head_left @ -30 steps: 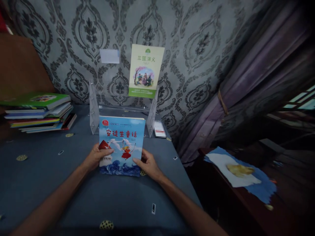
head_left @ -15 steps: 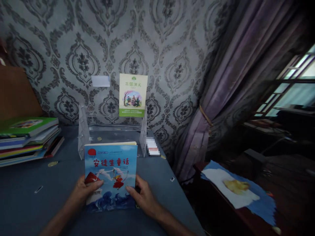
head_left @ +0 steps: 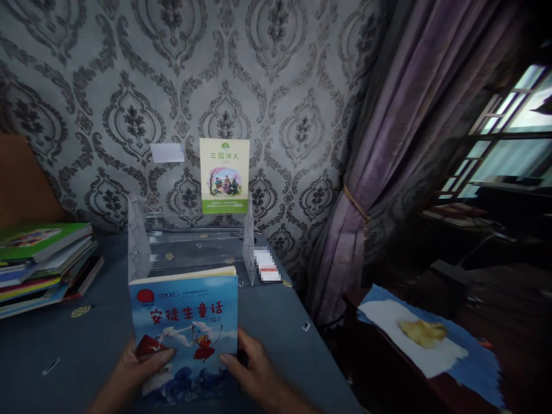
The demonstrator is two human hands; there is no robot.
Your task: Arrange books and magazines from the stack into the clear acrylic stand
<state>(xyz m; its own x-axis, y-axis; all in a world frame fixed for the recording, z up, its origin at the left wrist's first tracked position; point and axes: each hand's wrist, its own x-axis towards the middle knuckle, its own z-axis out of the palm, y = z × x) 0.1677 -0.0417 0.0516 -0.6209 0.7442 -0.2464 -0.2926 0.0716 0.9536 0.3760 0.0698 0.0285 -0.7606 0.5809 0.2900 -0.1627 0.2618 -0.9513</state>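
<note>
A blue picture-cover book [head_left: 185, 328] with red Chinese lettering is held upright, slightly tilted, between both hands above the table. My left hand [head_left: 137, 368] grips its left side, thumb on the cover and fingers behind. On the right side, my right hand [head_left: 252, 365] holds it the same way. Behind the book stands a clear tiered rack [head_left: 138, 247] with transparent side panels. A cream and green book [head_left: 225, 177] rests upright at the rack's top right. The fingers behind the blue book are hidden.
At left lies a stack of books [head_left: 47, 253], a green one on top. A white card [head_left: 167, 153] shows against the patterned wall. Right of the rack is a blurred-out white item [head_left: 267, 265]. A purple curtain [head_left: 357, 172] hangs right; beyond it, a blue cloth [head_left: 478, 368] covers a lower surface.
The blue book and both hands sit lower and slightly left in view, with the book appearing larger. The whole scene has shifted a little left and down.
</note>
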